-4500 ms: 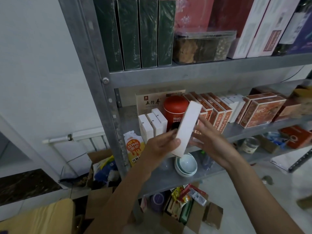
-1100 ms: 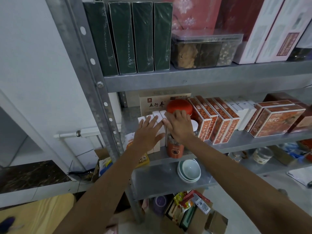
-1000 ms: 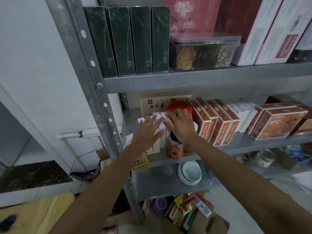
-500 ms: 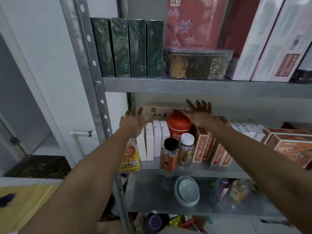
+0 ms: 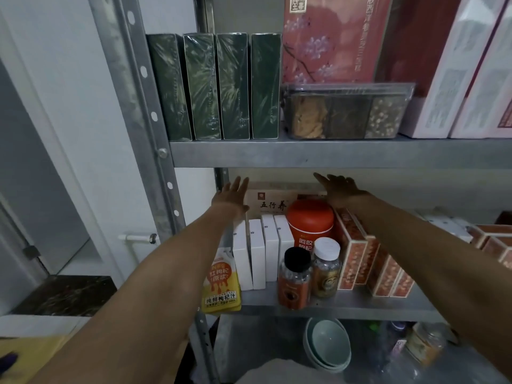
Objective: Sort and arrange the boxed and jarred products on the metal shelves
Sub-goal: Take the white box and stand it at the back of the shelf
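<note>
Reaching farther back, left hand (image 5: 231, 199), right hand (image 5: 339, 187)

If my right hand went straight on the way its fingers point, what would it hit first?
Probably the beige box at the back of the middle shelf: your right hand points back and left, above the red canister, toward its top edge. Depth is unclear; it may be touching it.

The middle metal shelf (image 5: 354, 304) bears white boxes (image 5: 257, 253), a red canister (image 5: 310, 220) (behind two jars (image 5: 294, 284)) and patterned cartons (image 5: 352, 256).
</note>
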Available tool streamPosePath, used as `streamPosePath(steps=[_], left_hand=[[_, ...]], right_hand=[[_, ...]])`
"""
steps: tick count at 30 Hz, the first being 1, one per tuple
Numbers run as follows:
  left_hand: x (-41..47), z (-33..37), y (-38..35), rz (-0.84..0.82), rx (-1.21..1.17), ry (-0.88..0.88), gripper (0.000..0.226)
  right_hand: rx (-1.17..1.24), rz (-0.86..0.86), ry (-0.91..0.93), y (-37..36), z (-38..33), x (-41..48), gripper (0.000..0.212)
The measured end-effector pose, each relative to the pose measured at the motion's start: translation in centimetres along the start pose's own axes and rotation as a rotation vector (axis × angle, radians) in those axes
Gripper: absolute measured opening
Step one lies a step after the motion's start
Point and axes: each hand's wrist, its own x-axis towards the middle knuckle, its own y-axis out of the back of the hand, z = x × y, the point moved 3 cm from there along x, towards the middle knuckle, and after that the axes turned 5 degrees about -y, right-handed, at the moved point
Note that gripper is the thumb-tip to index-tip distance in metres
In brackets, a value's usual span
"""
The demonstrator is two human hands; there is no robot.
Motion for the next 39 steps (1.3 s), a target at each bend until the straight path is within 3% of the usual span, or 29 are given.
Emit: streamPosePath(steps=[7, 12, 18, 21, 25, 31, 35, 39], left_hand=[[2.1, 0.7, -0.5, -0.048, 0.045, -0.147, 0.082], [2.9, 1.1, 0.5, 0.104, -0.065, -0.167, 0.05], [2.8, 2.4, -0.2, 0.18, -0.007, -0.1, 0.063], [2.3, 2.3, -0.7, 0.216, 0.124, -0.062, 0.074], [0.4, 2.4, -0.6, 0.367, 0.223, -0.04, 0.058], [-3.7, 4.0, 2.3, 0.713, 0.253, -0.061, 0.055], [-7.4, 4.8, 3.4, 0.685, 0.216, -0.088, 0.064], [-11.6, 6.1, 2.9, 0.703, 0.254, -0.128, 0.063]], right_hand=[[-0.078, -0.006, 0.031, -0.3, -0.2, 1.2, 0.064], [-0.091, 0.063, 0.021, -0.5, -0.2, 2.5, 0.058], [0.042, 0.098, -0.014, -0.7, -0.9, 2.5, 0.038], [0.141, 0.196, -0.005, -0.8, -1.2, 1.7, 0.035], [0.372, 0.394, 0.026, -0.7, -1.0, 0.3, 0.043], [0.293, 0.64, 0.087, 1.3, -0.9, -3.0, 0.036], [0.187, 0.75, 0.246, 1.4, -0.5, -7.8, 0.06], [0.245, 0.743, 0.337, 0.3, 0.2, -12.2, 0.057]])
